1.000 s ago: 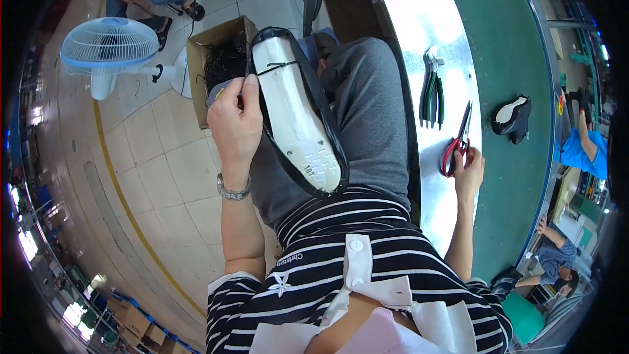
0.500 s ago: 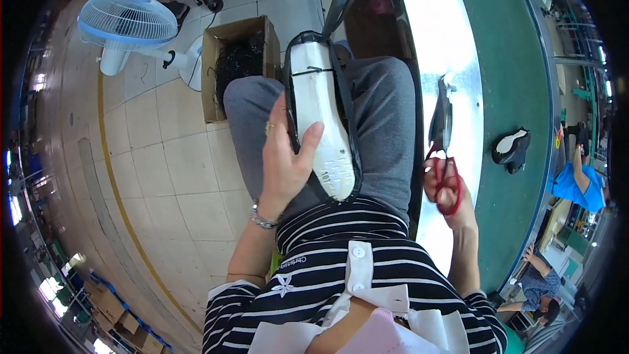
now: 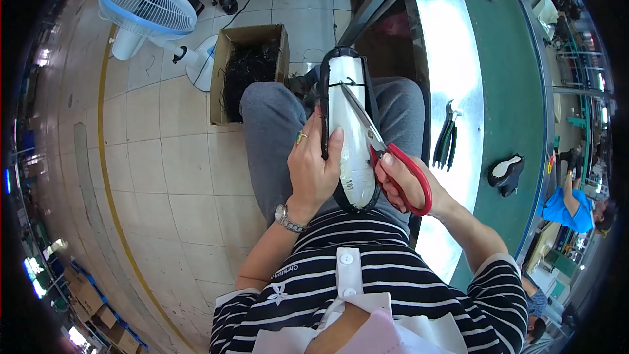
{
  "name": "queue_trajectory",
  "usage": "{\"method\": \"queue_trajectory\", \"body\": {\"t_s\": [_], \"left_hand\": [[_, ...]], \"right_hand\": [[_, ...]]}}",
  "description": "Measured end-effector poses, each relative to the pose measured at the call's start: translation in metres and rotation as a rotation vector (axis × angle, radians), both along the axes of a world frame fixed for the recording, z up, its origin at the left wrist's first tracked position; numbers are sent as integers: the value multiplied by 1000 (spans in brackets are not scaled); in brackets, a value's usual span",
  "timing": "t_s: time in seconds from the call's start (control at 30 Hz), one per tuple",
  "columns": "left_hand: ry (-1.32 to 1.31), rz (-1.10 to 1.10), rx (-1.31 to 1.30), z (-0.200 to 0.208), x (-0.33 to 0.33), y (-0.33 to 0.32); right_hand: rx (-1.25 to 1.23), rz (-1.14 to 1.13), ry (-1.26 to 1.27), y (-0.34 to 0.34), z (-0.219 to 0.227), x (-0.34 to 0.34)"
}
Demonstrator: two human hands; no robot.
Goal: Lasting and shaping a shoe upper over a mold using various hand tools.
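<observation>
Well to the left of the shoe, a white-and-blue fan [image 3: 147,3] stands on the floor; nearer its left side is a cardboard box [image 3: 283,59] holding black strands [image 3: 252,72].

At the shoe's left edge, the left hand [image 3: 316,170] grips it, thumb laid over the pale underside and fingers along the black side, so the hold pinches the shoe across that edge; how far the fingertips reach beneath is hidden.

The shoe [image 3: 346,121] itself is over the lap, underside up, with a dark cord [image 3: 350,82] crossing it toward the far end. The white face looks stiff, smooth and perhaps a little slippery, while the black rim seems softer and likely to give. It is probably light enough for one hand, though what fills it cannot be seen. The firmest hold would seem to be around the middle, thumb on the pale face, clear of the cord.

On the shoe's right, the right hand [image 3: 409,187] is closed around the red handles of the scissors [image 3: 371,132]; their blades slant across the shoe, tips at the cord, though contact cannot be told.

Farther right of the shoe, green-handled pliers [image 3: 447,137] rest on a metal strip [image 3: 458,78], and beyond them a small black-and-white shoe piece [image 3: 506,174] sits on a green surface [image 3: 501,92]
</observation>
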State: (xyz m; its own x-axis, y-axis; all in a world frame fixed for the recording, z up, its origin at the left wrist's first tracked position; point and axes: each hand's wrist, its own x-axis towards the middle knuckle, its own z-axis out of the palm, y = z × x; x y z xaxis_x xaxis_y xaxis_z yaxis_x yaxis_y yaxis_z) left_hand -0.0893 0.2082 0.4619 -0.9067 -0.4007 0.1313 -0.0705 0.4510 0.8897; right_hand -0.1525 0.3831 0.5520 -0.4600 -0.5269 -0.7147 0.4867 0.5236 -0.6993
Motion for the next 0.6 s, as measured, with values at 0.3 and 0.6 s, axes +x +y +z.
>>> {"method": "queue_trajectory", "body": {"t_s": [0.3,0.6], "left_hand": [[112,5,-194,10,-10,-10],[327,-73,-679,11,-73,-10]], "right_hand": [[136,-25,329,40,-2,42],[421,-620,665,134,-63,50]]}}
